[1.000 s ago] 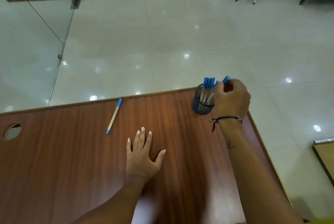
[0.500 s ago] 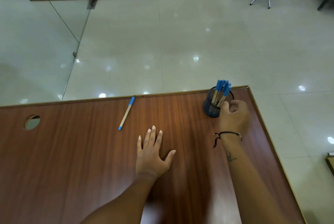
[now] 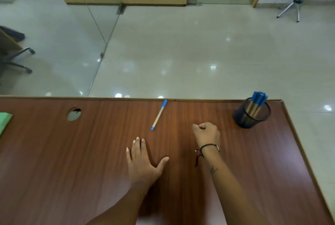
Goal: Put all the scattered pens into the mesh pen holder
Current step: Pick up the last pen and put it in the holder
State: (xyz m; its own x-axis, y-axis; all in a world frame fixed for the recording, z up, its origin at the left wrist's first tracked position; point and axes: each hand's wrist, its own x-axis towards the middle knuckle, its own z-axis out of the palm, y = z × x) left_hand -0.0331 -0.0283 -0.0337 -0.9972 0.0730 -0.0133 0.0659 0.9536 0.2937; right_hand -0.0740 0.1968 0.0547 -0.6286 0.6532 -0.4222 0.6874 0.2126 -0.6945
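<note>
We have one pen (image 3: 159,115) left on the desk (image 3: 54,170), lying just above the middle of the frame near the far edge, while the holder (image 3: 251,115) stands at the upper right corner of the desk with several blue-capped pens upright in it. Our right hand (image 3: 206,132) is loosely curled and empty, hovering between the pen and the holder; our left hand (image 3: 143,159) lies flat on the desk, fingers spread, below the pen. The step in hand, as we judge it, is the reach for that loose pen. To do it well we should bring the right hand over the middle of the barrel and pinch across it, not at the ends, so it lifts level and does not roll off the nearby edge. The pen's long axis runs diagonally, blue cap toward the upper right and small blue tip toward the lower left.
</note>
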